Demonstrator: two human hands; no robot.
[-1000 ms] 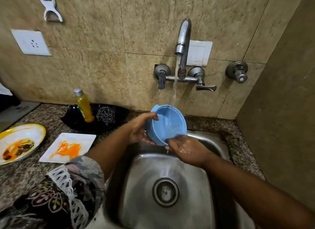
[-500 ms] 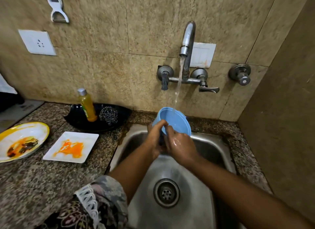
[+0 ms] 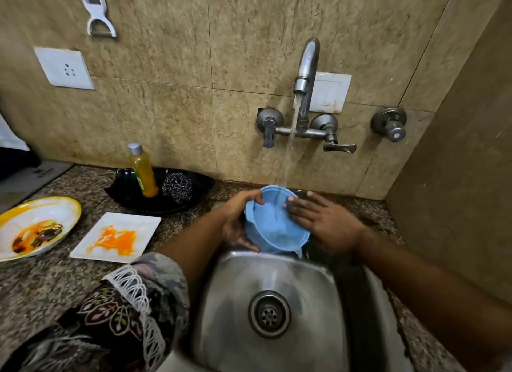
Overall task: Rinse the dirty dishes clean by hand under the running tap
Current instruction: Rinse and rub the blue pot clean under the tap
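Left hand (image 3: 235, 222) grips the blue bowl (image 3: 274, 224) by its left rim, thumb hooked over the top edge, fingers curled under the outside. Right hand (image 3: 324, 222) lies flat, fingers straight, pressing on the bowl's right inner wall; fingertips are inside the rim. Bowl is tilted, opening toward the camera, held over the back edge of the steel sink (image 3: 318, 302). Water stream (image 3: 291, 141) from the tap (image 3: 306, 75) drops onto the bowl's far rim; exact landing spot is blurred, probably just inside. Water runs off the bowl's low lip into the sink.

On the granite counter (image 3: 55, 283) to the left: white square plate (image 3: 116, 237) smeared orange, and beside it an oval yellow-rimmed plate (image 3: 38, 224) with dark and orange residue. Behind them, a black tray (image 3: 194, 186) holds a yellow soap bottle (image 3: 142, 172) and a steel scrubber (image 3: 177, 187), near each other.
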